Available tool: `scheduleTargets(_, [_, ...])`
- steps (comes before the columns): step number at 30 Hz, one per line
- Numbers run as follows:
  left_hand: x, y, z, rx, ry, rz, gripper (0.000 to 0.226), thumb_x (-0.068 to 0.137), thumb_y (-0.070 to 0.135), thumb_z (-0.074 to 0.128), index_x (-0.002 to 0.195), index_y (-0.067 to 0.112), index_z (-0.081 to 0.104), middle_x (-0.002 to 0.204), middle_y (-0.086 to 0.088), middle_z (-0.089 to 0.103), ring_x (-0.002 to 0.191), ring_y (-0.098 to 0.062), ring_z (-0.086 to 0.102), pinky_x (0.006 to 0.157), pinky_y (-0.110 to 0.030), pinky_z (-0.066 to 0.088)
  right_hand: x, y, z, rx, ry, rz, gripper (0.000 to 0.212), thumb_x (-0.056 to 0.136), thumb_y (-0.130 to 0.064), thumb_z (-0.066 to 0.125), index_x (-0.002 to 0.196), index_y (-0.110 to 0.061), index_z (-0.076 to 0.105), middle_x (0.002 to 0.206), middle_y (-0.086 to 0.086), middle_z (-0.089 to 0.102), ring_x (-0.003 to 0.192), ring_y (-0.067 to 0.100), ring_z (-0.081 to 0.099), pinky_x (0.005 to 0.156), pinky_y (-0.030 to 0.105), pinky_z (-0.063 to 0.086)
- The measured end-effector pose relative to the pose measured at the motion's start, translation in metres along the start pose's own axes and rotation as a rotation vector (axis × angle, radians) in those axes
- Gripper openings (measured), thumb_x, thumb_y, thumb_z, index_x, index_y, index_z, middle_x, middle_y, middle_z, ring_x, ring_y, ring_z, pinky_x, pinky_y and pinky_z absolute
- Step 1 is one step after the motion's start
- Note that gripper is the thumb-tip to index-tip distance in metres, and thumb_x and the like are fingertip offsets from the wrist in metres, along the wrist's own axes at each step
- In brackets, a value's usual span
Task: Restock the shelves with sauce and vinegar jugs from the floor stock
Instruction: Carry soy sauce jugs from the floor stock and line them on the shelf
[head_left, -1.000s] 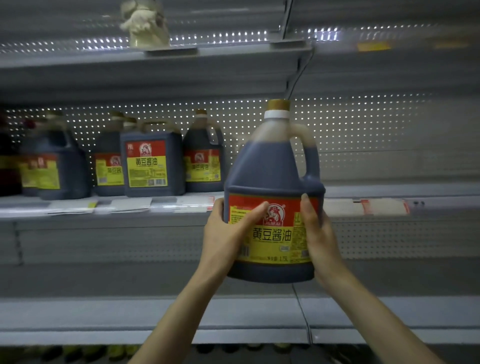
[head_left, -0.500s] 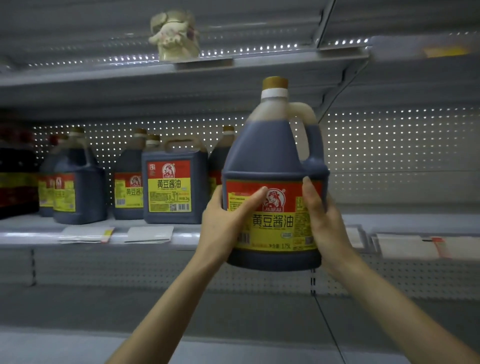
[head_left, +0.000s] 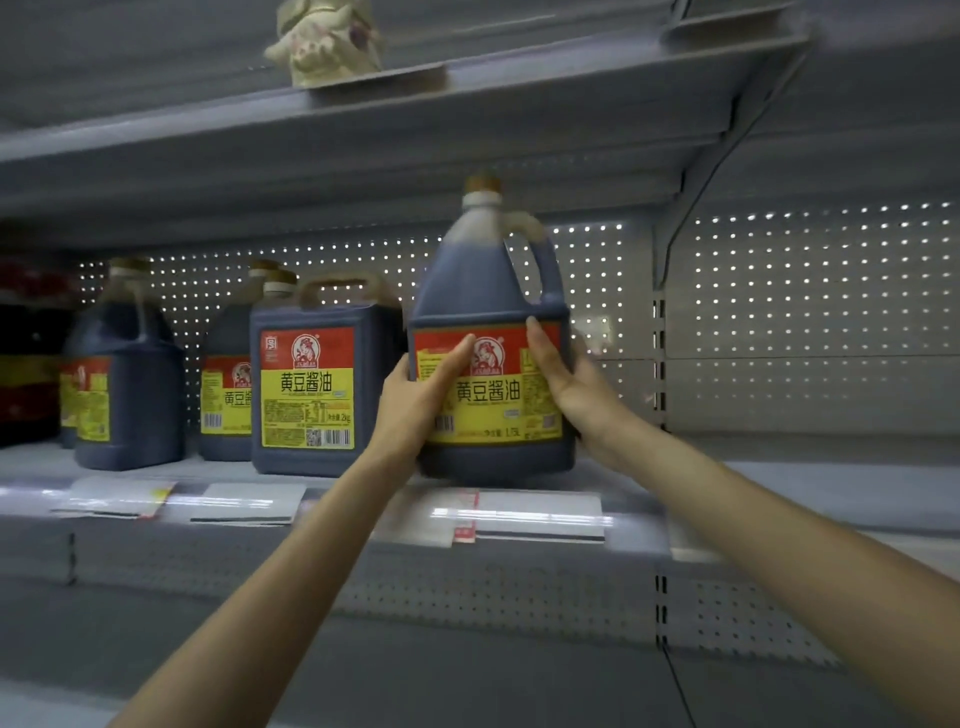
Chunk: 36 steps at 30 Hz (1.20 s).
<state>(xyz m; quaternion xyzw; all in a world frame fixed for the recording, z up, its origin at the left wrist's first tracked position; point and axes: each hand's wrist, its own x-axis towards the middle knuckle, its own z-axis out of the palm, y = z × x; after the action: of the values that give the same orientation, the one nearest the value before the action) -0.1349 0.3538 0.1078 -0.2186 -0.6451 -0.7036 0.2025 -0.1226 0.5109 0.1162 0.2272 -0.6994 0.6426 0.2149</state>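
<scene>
A dark soy sauce jug (head_left: 491, 291) with a red and yellow label and a gold cap stands upright at the front of the middle shelf (head_left: 753, 488), its base on or just above the shelf. My left hand (head_left: 415, 400) grips its left side, thumb across the label. My right hand (head_left: 566, 384) grips its right side, fingers curled behind it. Just to its left stands a squarer soy sauce jug (head_left: 311, 395), close beside it.
More dark jugs (head_left: 124, 384) fill the shelf's left part, with red and yellow bottles (head_left: 26, 364) at the far left. Right of the held jug the shelf is bare. A cream figurine (head_left: 324, 41) sits on the upper shelf. Price tags (head_left: 540, 514) line the front rail.
The jug has moved forward and down toward the middle shelf, beside the square jug. Both hands keep the same hold on its sides.
</scene>
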Motion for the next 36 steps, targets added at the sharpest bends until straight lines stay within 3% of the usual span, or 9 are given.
scheduleTargets(3, [0.013, -0.024, 0.001, 0.029, 0.037, -0.045, 0.041, 0.07, 0.049, 0.071, 0.098, 0.02, 0.063, 0.086, 0.004, 0.072, 0.07, -0.003, 0.07, 0.057, -0.015, 0.052, 0.011, 0.027, -0.002, 0.021, 0.012, 0.088, 0.074, 0.054, -0.076, 0.058, 0.112, -0.032, 0.051, 0.109, -0.001, 0.07, 0.096, 0.017, 0.069, 0.093, 0.042, 0.053])
scheduleTargets(9, [0.025, -0.037, -0.002, 0.111, 0.067, 0.059, 0.035, 0.074, 0.049, 0.068, 0.096, 0.022, 0.063, 0.081, 0.008, 0.073, 0.074, -0.003, 0.071, 0.059, -0.015, 0.052, 0.02, 0.033, -0.004, -0.068, -0.036, 0.116, 0.085, 0.053, -0.076, 0.056, 0.119, -0.022, 0.051, 0.107, -0.001, 0.07, 0.098, 0.016, 0.068, 0.099, 0.043, 0.048])
scheduleTargets(14, [0.021, -0.038, -0.001, 0.228, 0.071, 0.167, 0.06, 0.072, 0.059, 0.058, 0.119, 0.023, 0.05, 0.098, 0.013, 0.066, 0.085, 0.002, 0.066, 0.072, -0.017, 0.052, 0.018, 0.034, -0.007, -0.084, -0.074, 0.083, 0.037, 0.081, -0.06, 0.049, 0.095, -0.027, 0.058, 0.093, -0.007, 0.072, 0.087, 0.009, 0.07, 0.084, 0.027, 0.053])
scheduleTargets(18, [0.02, -0.037, -0.003, 0.3, 0.038, 0.252, 0.079, 0.075, 0.064, 0.053, 0.139, 0.025, 0.029, 0.12, 0.008, 0.058, 0.107, -0.003, 0.059, 0.09, -0.026, 0.05, 0.016, 0.033, -0.006, -0.159, -0.044, 0.052, 0.075, 0.067, -0.071, 0.048, 0.121, -0.019, 0.052, 0.106, -0.004, 0.071, 0.093, 0.011, 0.069, 0.09, 0.033, 0.052])
scheduleTargets(20, [0.021, -0.038, -0.003, 0.39, 0.039, 0.326, 0.087, 0.079, 0.068, 0.05, 0.148, 0.027, 0.016, 0.144, -0.001, 0.041, 0.13, -0.014, 0.044, 0.108, -0.038, 0.039, 0.012, 0.029, -0.005, -0.227, -0.022, 0.048, 0.093, 0.061, -0.08, 0.046, 0.132, -0.02, 0.042, 0.113, -0.004, 0.068, 0.097, 0.013, 0.068, 0.096, 0.039, 0.05])
scheduleTargets(23, [0.021, -0.031, -0.005, 0.719, 0.113, 0.569, 0.079, 0.092, 0.056, 0.043, 0.152, 0.02, 0.006, 0.158, -0.005, 0.013, 0.144, -0.019, 0.013, 0.116, -0.032, 0.014, 0.009, 0.02, -0.005, -0.339, -0.005, 0.036, 0.105, 0.067, -0.079, 0.039, 0.15, -0.025, 0.004, 0.134, -0.002, 0.056, 0.108, 0.017, 0.063, 0.102, 0.045, 0.046])
scheduleTargets(27, [0.032, -0.023, -0.014, 1.119, 0.11, 0.885, 0.06, 0.098, 0.045, 0.031, 0.147, 0.011, 0.031, 0.153, -0.016, 0.03, 0.139, -0.033, 0.026, 0.114, -0.04, 0.02, 0.001, 0.011, -0.011, -0.396, -0.178, 0.05, 0.108, 0.078, -0.056, 0.055, 0.142, -0.037, -0.03, 0.139, -0.004, 0.047, 0.111, 0.014, 0.06, 0.1, 0.037, 0.046])
scheduleTargets(30, [0.036, -0.024, -0.019, 1.182, 0.063, 0.888, 0.06, 0.099, 0.048, 0.024, 0.146, 0.012, 0.033, 0.152, -0.017, 0.031, 0.137, -0.034, 0.029, 0.111, -0.04, 0.021, -0.008, 0.016, -0.013, -0.485, -0.276, 0.089, 0.127, 0.081, -0.025, 0.071, 0.132, -0.031, -0.045, 0.142, -0.002, 0.045, 0.12, 0.011, 0.053, 0.103, 0.026, 0.038])
scheduleTargets(36, [0.036, -0.026, -0.023, 1.279, 0.049, 0.876, 0.06, 0.1, 0.05, 0.012, 0.149, 0.017, 0.023, 0.154, -0.016, 0.029, 0.141, -0.031, 0.027, 0.113, -0.044, 0.017, -0.003, 0.021, -0.011, -0.472, -0.254, 0.114, 0.133, 0.081, -0.017, 0.074, 0.128, -0.034, -0.049, 0.144, 0.0, 0.041, 0.124, 0.014, 0.05, 0.111, 0.041, 0.037])
